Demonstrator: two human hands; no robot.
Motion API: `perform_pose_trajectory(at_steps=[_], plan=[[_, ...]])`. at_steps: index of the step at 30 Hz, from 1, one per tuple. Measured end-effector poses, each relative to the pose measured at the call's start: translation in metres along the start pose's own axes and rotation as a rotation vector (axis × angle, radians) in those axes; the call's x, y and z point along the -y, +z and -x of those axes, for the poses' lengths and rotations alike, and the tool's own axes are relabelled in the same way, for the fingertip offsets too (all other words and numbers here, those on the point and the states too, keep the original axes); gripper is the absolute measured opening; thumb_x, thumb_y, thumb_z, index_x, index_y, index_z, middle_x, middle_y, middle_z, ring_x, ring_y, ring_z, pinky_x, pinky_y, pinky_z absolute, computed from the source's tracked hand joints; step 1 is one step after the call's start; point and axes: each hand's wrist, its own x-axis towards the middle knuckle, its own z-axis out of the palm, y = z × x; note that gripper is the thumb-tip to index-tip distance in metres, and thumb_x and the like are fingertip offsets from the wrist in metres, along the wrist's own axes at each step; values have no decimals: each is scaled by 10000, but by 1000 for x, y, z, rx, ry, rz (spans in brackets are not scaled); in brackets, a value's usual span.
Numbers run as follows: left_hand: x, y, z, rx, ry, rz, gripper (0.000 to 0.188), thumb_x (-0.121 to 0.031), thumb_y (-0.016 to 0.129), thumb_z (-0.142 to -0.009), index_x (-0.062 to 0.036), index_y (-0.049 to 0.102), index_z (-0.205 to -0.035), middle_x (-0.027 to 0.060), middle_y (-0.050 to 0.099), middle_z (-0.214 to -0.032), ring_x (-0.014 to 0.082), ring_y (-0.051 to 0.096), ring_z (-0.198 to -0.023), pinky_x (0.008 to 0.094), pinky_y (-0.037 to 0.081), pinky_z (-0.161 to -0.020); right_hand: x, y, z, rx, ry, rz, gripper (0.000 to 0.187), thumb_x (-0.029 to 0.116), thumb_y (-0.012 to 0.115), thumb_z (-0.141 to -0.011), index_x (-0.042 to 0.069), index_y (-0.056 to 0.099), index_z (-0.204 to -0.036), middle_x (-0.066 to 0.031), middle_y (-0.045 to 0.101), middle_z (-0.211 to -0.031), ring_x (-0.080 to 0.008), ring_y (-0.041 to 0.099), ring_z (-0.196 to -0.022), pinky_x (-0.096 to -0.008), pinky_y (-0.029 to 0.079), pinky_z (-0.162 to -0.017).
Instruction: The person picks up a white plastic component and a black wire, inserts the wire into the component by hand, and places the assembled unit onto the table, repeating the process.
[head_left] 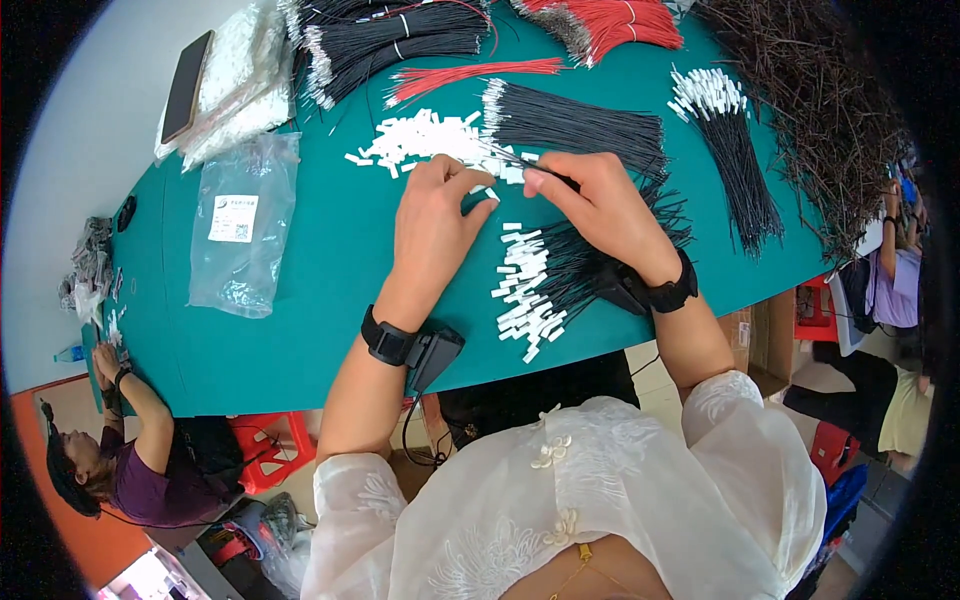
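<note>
My left hand (432,220) is closed in a pinch, with a small white connector housing (491,194) between thumb and index finger. To its right, my right hand (605,205) is closed on thin black wires (514,156), whose ends point left toward the left fingers. Just beyond both hands lies a loose pile of white connector housings (425,135). Below the right hand rests a bunch of black wires with white housings on their ends (530,290), partly hidden by the right wrist and its strap.
On the green table (330,340) lie bare-ended black wires (580,125), red wires (480,75), a finished-looking bundle (730,160) and brown twig-like strands (810,110). A clear plastic bag (245,230) and a phone (188,85) on bags are at left. Other people sit at both sides.
</note>
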Motion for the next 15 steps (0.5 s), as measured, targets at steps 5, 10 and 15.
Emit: perform_pose_trajectory(at_steps=[5,10,15], plan=[[0,0,-1,18,22,-13,163,-38,755,-682,-45,676,-824,76,579,-829,258,570,-827,365,468,-736,-1,0,0,62,108,-137,214,180,567,-951,-2,626,-855,-1,452,-608,-59,369,-568,-248,305,-502],[2,0,1,23,33,-23,160,-24,742,-689,-54,680,-833,76,584,-838,260,570,-827,364,472,-738,1,-2,-2,46,201,-295,216,185,568,-955,6,629,-850,47,433,-634,-36,355,-586,-226,296,-518],[-3,-3,0,-4,-6,91,132,-28,734,-734,-44,679,-853,57,631,-843,220,592,-777,326,489,-676,-4,-3,-2,15,168,-338,174,157,617,-923,-1,625,-852,65,458,-676,-18,358,-620,-215,302,-539]])
